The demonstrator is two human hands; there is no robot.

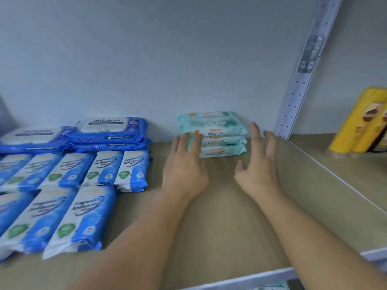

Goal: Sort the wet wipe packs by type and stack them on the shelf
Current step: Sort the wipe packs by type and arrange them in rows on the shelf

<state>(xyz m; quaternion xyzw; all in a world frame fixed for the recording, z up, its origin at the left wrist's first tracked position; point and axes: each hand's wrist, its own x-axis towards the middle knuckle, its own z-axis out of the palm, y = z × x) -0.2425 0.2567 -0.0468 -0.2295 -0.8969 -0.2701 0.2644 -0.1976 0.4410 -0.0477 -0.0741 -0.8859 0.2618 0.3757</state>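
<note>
A stack of three mint-green wipe packs [217, 135] stands at the back of the wooden shelf [209, 222], against the wall. My left hand [185, 164] lies flat with its straight fingertips at the stack's left front corner. My right hand [258, 162] hovers just right of the stack, fingers spread and holding nothing. Dark blue antabax packs [106, 132] are piled at the back left. Blue-and-white fragrance-free packs [73, 197] lie in rows in front of them.
A white perforated upright [301, 80] rises at the right rear of the shelf. Beyond it, yellow packages [360, 124] stand on the neighbouring shelf. The shelf's white front edge [240, 279] runs along the bottom.
</note>
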